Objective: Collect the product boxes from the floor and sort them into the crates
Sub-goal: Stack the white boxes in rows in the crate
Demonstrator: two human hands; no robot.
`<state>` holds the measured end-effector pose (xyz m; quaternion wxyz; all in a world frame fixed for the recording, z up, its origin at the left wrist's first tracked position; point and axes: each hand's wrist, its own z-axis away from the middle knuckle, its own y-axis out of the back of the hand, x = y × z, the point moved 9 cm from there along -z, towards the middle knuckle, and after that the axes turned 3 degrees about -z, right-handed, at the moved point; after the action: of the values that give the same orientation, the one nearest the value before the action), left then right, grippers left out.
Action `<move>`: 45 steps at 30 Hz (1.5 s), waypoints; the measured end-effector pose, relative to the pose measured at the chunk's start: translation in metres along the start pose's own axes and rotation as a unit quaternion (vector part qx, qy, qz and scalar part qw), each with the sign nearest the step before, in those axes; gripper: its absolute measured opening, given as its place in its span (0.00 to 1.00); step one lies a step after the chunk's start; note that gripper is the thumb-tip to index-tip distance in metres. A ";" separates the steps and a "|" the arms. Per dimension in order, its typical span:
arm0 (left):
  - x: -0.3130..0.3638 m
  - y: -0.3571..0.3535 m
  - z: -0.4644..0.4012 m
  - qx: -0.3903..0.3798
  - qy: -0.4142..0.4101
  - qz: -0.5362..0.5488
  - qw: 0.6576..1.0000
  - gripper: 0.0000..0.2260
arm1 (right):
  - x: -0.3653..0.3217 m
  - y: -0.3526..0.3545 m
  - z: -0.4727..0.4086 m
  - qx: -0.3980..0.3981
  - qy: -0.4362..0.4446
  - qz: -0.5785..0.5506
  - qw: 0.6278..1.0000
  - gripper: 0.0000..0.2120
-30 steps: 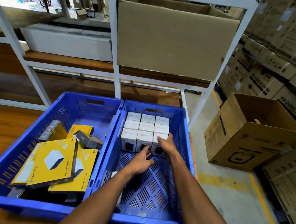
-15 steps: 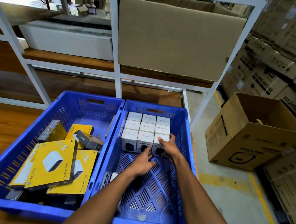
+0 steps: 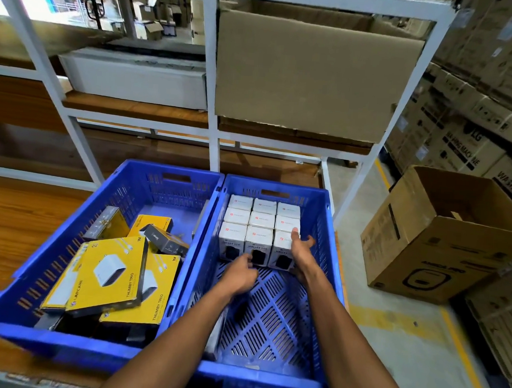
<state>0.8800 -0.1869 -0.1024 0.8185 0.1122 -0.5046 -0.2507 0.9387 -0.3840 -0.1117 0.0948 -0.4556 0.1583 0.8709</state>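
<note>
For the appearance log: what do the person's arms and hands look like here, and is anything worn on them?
Two bare forearms enter from the bottom edge. No sleeves, gloves, watch or rings are visible on the left hand or right hand. Elbows and upper arms are out of view.

Two crates sit side by side in front of a rack (image 3: 212, 101). The left crate (image 3: 66, 242) holds mixed boxes (image 3: 109, 274) in a pile. The right crate (image 3: 326, 243) holds small boxes (image 3: 262, 221) in rows at its far end. A big carton (image 3: 442, 256) stands on the floor to the right.
</note>
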 end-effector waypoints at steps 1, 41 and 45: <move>0.001 0.003 0.002 0.003 0.003 0.005 1.000 0.27 | 0.000 0.001 0.003 0.013 -0.004 -0.008 1.000 0.41; -0.024 0.000 0.072 -0.140 -0.022 -0.509 0.849 0.23 | 0.050 -0.056 0.134 -0.215 -0.078 0.217 0.949 0.23; -0.026 -0.001 0.071 -0.141 -0.013 -0.472 0.870 0.24 | 0.049 -0.052 0.134 -0.208 -0.081 0.216 0.950 0.23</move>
<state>0.8074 -0.1693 -0.0901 0.6032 0.2169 -0.3615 -0.6770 0.8246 -0.2857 -0.0900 -0.1803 -0.3480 0.0601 0.9180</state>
